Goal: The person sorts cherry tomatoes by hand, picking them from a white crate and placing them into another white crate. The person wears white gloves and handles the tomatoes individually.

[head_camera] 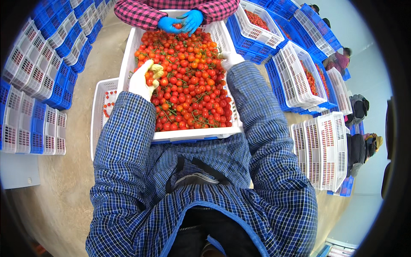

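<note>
A white plastic crate [127, 54] full of red and orange cherry tomatoes [189, 86], many on green stems, stands before me. My left hand [143, 80], in a pale glove, is over its left side with the fingers curled round a few cherry tomatoes [149, 77]. At the crate's right side is my right hand [231, 59], in a white glove, its fingertips at the edge of the tomato heap. A bit of green shows by those fingertips; whether they grip it is unclear.
Across the crate, a co-worker's blue-gloved hands [184, 23] hold a tomato. Lower left, another white crate [98, 96] has scattered tomatoes. Stacked blue and white crates [48, 64] line the left; more stacked crates [318, 151] stand right. Other people [358, 107] are at the far right.
</note>
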Tool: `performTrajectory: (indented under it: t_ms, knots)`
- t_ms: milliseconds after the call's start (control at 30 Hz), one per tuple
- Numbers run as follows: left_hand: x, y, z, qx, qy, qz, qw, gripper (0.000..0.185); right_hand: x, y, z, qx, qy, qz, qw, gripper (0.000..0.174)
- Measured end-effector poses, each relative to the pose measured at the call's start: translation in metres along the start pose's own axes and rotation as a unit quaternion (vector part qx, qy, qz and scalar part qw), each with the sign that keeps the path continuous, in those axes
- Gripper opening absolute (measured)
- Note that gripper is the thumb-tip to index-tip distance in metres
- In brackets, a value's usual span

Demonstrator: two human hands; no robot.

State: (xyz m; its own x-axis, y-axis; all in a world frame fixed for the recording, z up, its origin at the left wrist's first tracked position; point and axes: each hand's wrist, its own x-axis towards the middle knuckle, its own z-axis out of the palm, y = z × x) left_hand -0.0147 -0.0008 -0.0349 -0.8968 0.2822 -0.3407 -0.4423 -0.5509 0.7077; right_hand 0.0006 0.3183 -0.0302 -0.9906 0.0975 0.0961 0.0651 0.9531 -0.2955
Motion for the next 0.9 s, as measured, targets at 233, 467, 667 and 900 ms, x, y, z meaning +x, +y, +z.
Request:
performTrajectory:
  t_ms: [233,467,667,900]
  knots:
    - [-0.004,-0.003,0.006,0.091,-0.002,-0.020,0.996,0.021,0.038,-0.025,0.045,-0.247,-0.160,-0.019,0.955,0.034]
    - [-0.013,-0.003,0.015,0.182,-0.127,-0.059,0.973,0.033,0.002,-0.049,0.004,0.566,-0.159,0.040,0.808,0.031]
    - [-0.021,-0.009,0.020,0.146,-0.180,-0.062,0.971,0.038,-0.043,-0.105,0.028,0.745,-0.168,0.029,0.645,0.033]
    - [-0.025,-0.009,0.023,0.193,-0.099,-0.040,0.975,0.036,-0.056,-0.128,0.030,0.586,-0.062,-0.013,0.808,0.028]
